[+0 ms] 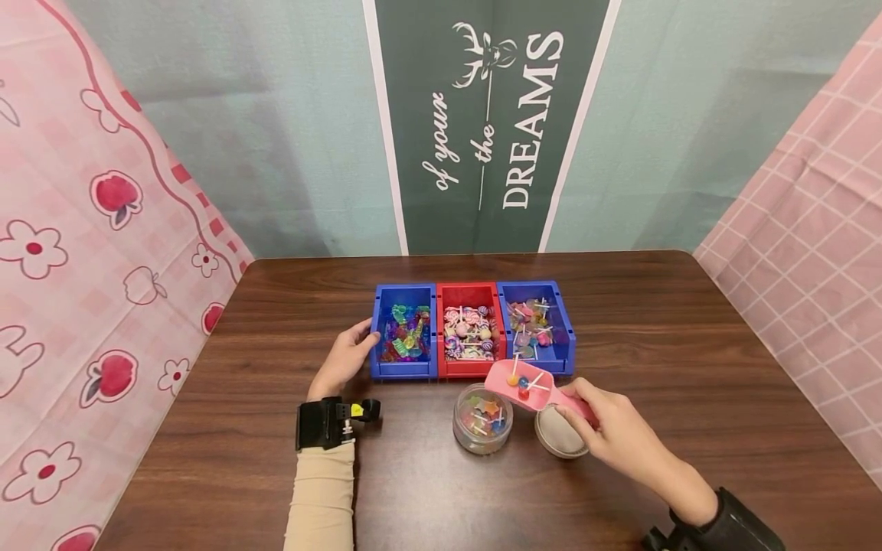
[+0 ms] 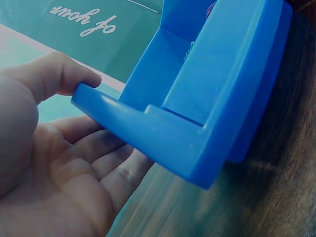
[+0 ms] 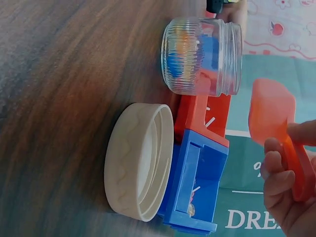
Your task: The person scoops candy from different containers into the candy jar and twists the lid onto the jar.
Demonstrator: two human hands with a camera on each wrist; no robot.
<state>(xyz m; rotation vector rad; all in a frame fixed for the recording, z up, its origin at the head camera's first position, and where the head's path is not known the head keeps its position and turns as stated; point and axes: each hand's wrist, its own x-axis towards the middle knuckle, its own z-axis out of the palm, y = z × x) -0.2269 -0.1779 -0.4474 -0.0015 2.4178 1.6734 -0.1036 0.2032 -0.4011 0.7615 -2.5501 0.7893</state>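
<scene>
Printed cloths (image 1: 289, 138) wall this wooden table (image 1: 406, 490) into a booth.

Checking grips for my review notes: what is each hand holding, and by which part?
Right hand: the pink scoop, by its handle. Left hand: the left blue bin, by its outer side wall.

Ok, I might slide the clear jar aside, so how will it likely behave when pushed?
The ribbed jar looks rigid, so it probably won't flex. Its squat, upright stance suggests sliding before tipping. With the lid off beside it, the small pieces inside could spill if it did tip.
</scene>
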